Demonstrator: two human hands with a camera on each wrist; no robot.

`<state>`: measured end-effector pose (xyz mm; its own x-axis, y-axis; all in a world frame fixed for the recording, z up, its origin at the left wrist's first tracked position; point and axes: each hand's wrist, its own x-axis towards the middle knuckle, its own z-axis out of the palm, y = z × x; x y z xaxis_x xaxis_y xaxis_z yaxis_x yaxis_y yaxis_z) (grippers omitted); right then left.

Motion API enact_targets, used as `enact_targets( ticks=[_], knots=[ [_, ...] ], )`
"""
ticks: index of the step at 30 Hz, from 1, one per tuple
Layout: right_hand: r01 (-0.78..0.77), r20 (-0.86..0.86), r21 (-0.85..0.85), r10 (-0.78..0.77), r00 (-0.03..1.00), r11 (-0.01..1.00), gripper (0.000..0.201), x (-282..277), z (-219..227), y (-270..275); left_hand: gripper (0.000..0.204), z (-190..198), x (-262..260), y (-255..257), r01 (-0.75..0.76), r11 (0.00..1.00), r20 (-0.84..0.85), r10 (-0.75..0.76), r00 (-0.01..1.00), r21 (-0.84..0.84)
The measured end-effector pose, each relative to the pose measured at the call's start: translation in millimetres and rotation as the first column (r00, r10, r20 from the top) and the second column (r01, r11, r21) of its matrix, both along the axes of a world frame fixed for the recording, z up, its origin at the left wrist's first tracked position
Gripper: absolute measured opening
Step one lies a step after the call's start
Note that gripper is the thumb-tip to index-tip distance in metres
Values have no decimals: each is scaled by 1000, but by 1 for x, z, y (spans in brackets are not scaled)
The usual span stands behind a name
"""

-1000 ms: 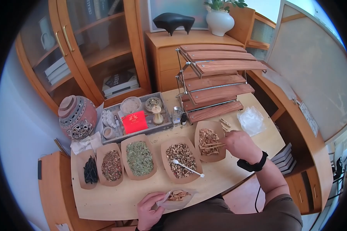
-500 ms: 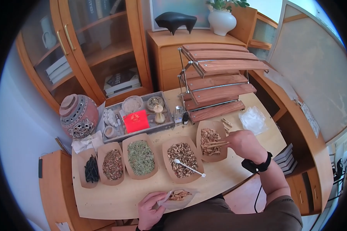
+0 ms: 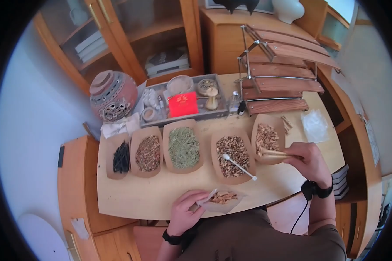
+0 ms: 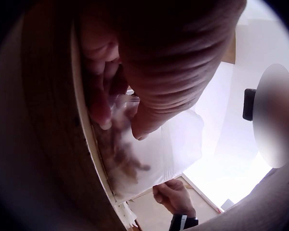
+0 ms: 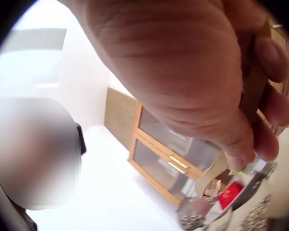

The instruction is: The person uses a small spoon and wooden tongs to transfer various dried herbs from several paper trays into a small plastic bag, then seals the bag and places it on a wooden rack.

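Note:
My left hand (image 3: 188,211) pinches the edge of a small translucent bag (image 4: 176,149) near the table's front edge. Tan dried pieces (image 3: 223,197) show at its mouth, and through its wall in the left wrist view. My right hand (image 3: 311,161) grips light wooden tongs (image 3: 278,154), their tips over the near end of a paper tray (image 3: 272,162) of reddish-tan dried chips (image 3: 267,137). In the right wrist view a pale curled piece (image 5: 213,188) shows by the tongs' tips.
Other paper trays hold speckled brown bits (image 3: 233,148) with a white scoop (image 3: 239,167), green herb (image 3: 184,147), reddish bits (image 3: 148,153) and dark strips (image 3: 121,156). Behind stand a grey tray (image 3: 161,119) with a red packet (image 3: 183,104), a clay jar (image 3: 113,95), a slatted wooden rack (image 3: 283,85) and clear plastic (image 3: 315,126).
The head view has tilted down and shifted left. My right hand and the tongs have drawn back toward the tray's near edge. My left hand keeps its hold on the bag.

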<state>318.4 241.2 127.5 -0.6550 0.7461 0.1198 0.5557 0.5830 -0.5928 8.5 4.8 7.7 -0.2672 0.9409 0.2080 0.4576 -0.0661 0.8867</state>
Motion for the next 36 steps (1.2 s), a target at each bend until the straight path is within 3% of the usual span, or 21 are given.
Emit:
enact_targets(
  ticks=[2,7,11,13,17,19,23,26,29,34,36],
  knots=[
    [-127,-117,-125,113,987,984,26,-9,17,-18,30,-1,1,1,11,1000,30,-11,999,12],
    [-348,-207,-62,329,921,935,25,-28,19,-35,31,-2,0,2,14,1000,10,-14,1000,19],
    [-445,-110,-53,437,893,894,30,-43,14,-43,32,-2,0,1,10,999,-1,-10,1000,31],
    [-482,26,54,481,876,875,31,-47,10,-47,32,-3,0,1,10,1000,7,-10,1000,30],
    [-481,20,79,481,876,873,31,-48,9,-47,31,-3,0,1,12,1000,33,-13,999,25],
    [-411,-22,1,410,912,912,29,-45,14,-46,31,-1,-1,2,15,999,30,-16,999,32],
    [-269,-88,14,269,959,963,25,-22,19,-37,31,-6,-1,-1,10,1000,34,-11,999,26],
    [155,-98,57,-149,984,986,21,-1,13,-25,33,-13,0,-1,27,999,53,-30,998,46],
    [272,26,181,-281,959,945,20,26,-8,-8,29,-8,0,-2,-10,1000,49,9,999,6],
    [303,117,258,-341,933,917,17,38,-25,0,29,-5,2,-1,-35,999,69,37,997,-32],
    [243,126,257,-281,951,935,17,37,-28,3,29,-10,-1,-1,-27,999,27,27,999,-18]
  ],
)
